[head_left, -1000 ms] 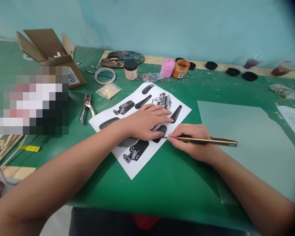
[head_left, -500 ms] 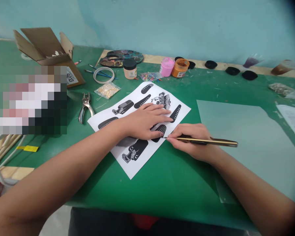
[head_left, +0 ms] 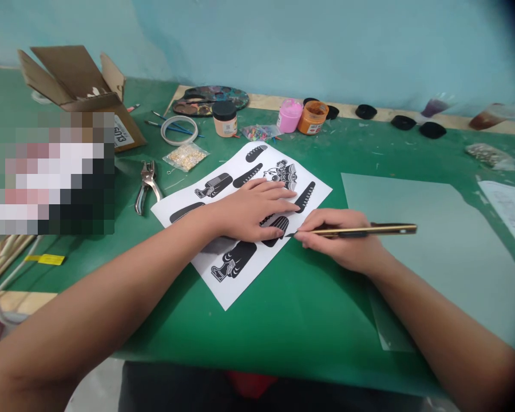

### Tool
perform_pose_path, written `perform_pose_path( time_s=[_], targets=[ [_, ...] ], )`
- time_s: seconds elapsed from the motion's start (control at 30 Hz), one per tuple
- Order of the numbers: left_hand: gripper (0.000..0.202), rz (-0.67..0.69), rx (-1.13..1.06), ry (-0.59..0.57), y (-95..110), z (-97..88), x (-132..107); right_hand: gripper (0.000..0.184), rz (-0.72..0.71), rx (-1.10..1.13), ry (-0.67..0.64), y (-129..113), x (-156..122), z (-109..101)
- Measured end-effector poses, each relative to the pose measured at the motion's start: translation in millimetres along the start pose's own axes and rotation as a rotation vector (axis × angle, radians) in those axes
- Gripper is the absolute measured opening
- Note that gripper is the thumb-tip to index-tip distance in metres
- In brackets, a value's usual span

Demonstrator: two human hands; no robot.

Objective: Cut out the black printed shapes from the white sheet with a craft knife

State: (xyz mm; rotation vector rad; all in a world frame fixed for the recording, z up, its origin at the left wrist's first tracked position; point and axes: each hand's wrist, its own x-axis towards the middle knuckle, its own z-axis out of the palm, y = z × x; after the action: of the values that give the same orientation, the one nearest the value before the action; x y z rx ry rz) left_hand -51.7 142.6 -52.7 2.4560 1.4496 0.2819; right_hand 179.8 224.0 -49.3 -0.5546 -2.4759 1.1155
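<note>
A white sheet of paper (head_left: 240, 286) printed with black figures and shapes lies slanted on the green work surface. My left hand (head_left: 257, 212) rests flat on it, fingers spread, and covers part of the print. Just right of the sheet, my right hand (head_left: 339, 234) is closed around a slim gold-and-black craft knife (head_left: 381, 229). Its thin blade points left at the sheet's lower right edge, close to my left thumb. Whether the tip touches the paper I cannot tell.
A translucent sheet (head_left: 429, 252) lies at right. Hole-punch pliers (head_left: 147, 186), a bag of gold bits (head_left: 185, 156), a tape roll (head_left: 179, 131), paint jars (head_left: 225, 119) and a palette (head_left: 210, 100) stand behind the paper. An open carton (head_left: 124, 129) is at left.
My right hand has drawn slightly away from the paper's edge, and the knife's rear end has tipped up. My left hand stays on the sheet.
</note>
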Motion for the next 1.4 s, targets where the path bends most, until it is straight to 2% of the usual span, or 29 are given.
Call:
perform_pose_path(
  time_s=[0.07,0.13,0.2,0.3,0.37,0.43,0.67,0.9,1.03,1.27,1.4],
  targets=[
    [0.057,0.043,0.000,0.029,-3,-0.5,-1,0.007,0.034,-0.005,0.157,2,1,-1],
    [0.060,0.080,0.013,0.041,-4,-1.9,-2,0.006,0.027,-0.067,0.238,4,2,-3],
    [0.064,0.070,0.045,0.036,-2,-4.0,-3,0.007,0.013,-0.125,0.186,5,2,-3],
    [0.066,-0.054,0.117,0.012,4,-7.6,-4,0.009,0.021,-0.196,0.091,3,0,-4],
    [0.063,-0.156,0.155,-0.007,9,-9.5,-4,0.009,0.040,-0.234,0.080,0,-3,-4],
    [0.059,-0.200,0.167,-0.023,11,-10.6,-5,0.010,0.057,-0.240,0.089,-3,-7,-4],
    [0.052,-0.069,0.033,-0.071,3,-12.8,-5,0.010,0.061,-0.076,0.185,-7,-6,-2],
    [0.048,0.140,-0.116,-0.063,-5,-12.7,0,0.005,-0.049,0.005,-0.004,-13,5,10],
    [0.053,0.149,-0.136,-0.056,-8,-13.5,0,0.006,-0.082,0.023,-0.018,-14,8,16],
    [0.061,0.104,-0.115,-0.180,-9,-17.9,1,0.006,-0.022,-0.048,-0.036,-17,8,21],
    [0.065,0.075,-0.121,-0.209,-9,-18.5,2,0.004,-0.027,-0.053,-0.041,-18,8,23]
  ],
)
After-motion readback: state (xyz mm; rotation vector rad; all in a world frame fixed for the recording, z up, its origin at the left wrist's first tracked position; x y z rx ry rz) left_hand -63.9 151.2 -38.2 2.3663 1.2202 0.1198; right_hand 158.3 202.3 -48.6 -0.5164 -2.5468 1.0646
